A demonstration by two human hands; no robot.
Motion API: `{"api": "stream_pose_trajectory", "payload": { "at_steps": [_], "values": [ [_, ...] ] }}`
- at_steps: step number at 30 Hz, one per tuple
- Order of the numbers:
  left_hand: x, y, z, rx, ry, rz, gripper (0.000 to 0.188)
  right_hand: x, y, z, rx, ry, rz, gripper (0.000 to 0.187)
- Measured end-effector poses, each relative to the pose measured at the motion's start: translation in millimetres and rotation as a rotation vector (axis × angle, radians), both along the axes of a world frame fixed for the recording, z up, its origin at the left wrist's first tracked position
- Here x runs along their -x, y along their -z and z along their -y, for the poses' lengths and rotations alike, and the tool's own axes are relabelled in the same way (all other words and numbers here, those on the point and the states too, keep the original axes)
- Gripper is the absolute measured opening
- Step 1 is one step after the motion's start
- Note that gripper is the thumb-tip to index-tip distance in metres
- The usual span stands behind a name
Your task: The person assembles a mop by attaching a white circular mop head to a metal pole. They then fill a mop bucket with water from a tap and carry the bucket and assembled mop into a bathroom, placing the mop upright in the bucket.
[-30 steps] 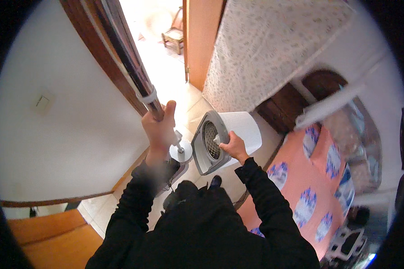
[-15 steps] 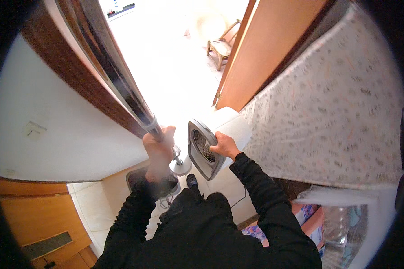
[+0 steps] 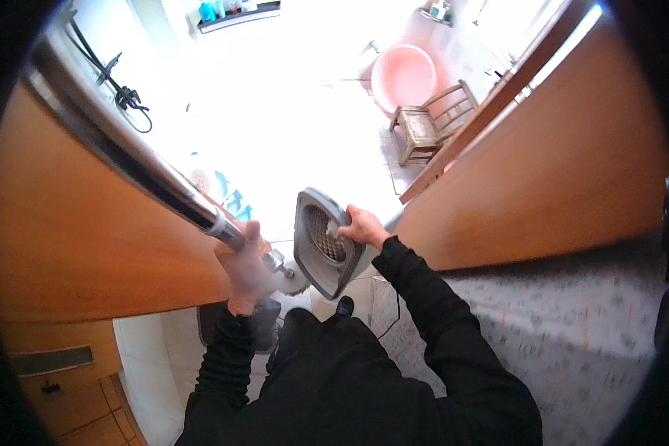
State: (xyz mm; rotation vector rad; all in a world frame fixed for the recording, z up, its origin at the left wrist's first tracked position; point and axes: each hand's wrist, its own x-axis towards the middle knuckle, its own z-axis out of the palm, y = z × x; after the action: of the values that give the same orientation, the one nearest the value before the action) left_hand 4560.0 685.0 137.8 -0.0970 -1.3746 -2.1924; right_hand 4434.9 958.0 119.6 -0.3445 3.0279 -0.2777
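My left hand (image 3: 244, 260) is wrapped round a shiny metal mop pole (image 3: 163, 182) that rises toward the upper left. Below that hand, a joint leads to a round, pale mop head (image 3: 293, 282) near the floor, its edge fringed. My right hand (image 3: 366, 227) grips the rim of a grey-topped mop bucket (image 3: 321, 276), fingers hooked at its inner side. Inside the top sits a round mesh wringing basket (image 3: 325, 236). The bucket hangs tilted in front of me, close to the mop head. Most of its body is hidden behind the rim.
Wooden door panels flank the doorway, one left (image 3: 104, 238) and one right (image 3: 543, 163). Beyond it stand a small wooden chair (image 3: 418, 131) and a pink basin (image 3: 403, 78). A wall shelf (image 3: 239, 18) holds bottles. A patterned cloth (image 3: 572, 305) hangs right; a dark mat (image 3: 212, 324) lies left.
I have moved forward into the doorway, and more of the bright room with the basin and chair shows. Both hands keep their hold on the mop pole and bucket.
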Motion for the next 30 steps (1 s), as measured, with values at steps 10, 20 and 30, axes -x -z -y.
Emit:
{"api": "stream_pose_trajectory", "payload": {
  "at_steps": [10,20,30],
  "values": [
    [-163.9,-23.1,67.5,-0.240,-0.434,-0.067,0.048,-73.0,-28.6,13.3,0.196,0.045,-0.116,0.052],
    [-245.2,26.3,168.5,-0.254,-0.414,0.019,0.044,-195.1,40.5,55.2,0.282,0.239,-0.219,0.056],
    [-37.9,20.7,152.8,-0.089,-0.543,0.070,0.044,40.4,89.8,-2.5,0.487,0.383,-0.042,0.050]
  ]
}}
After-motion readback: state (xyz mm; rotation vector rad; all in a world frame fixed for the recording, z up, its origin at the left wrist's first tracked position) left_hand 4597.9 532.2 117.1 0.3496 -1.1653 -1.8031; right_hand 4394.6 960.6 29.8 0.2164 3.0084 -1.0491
